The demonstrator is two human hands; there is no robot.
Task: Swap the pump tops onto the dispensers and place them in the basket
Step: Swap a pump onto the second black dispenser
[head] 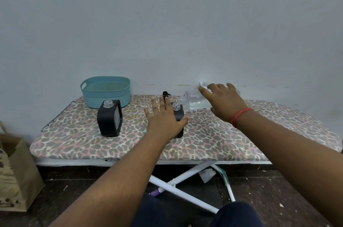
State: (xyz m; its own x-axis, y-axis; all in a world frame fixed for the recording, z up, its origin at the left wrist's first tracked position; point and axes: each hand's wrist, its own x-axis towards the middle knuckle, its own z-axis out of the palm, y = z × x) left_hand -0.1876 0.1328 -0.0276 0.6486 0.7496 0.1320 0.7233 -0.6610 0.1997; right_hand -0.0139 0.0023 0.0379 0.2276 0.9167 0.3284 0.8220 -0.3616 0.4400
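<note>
Nearest, the left hand (163,119) reaches out over the leopard-print ironing board (213,139) with its fingers (155,105) straight and spread, released, grasping nothing; it covers most of a black dispenser (179,115) standing upright behind it, whose clear threaded neck is bare of any pump. To the left stands a second black dispenser (109,118), also upright, squarish with rounded corners, a ribbed clear panel on its side and an open clear neck. Further right, the right hand (223,99), with a red thread round the wrist, rests spread and relaxed on a clear bottle (193,101) lying on its side, neck pointing left. Behind the left hand's fingertips a black pump top (165,94) pokes up. Farthest back left sits the teal woven-look basket (105,91), near the wall
</note>
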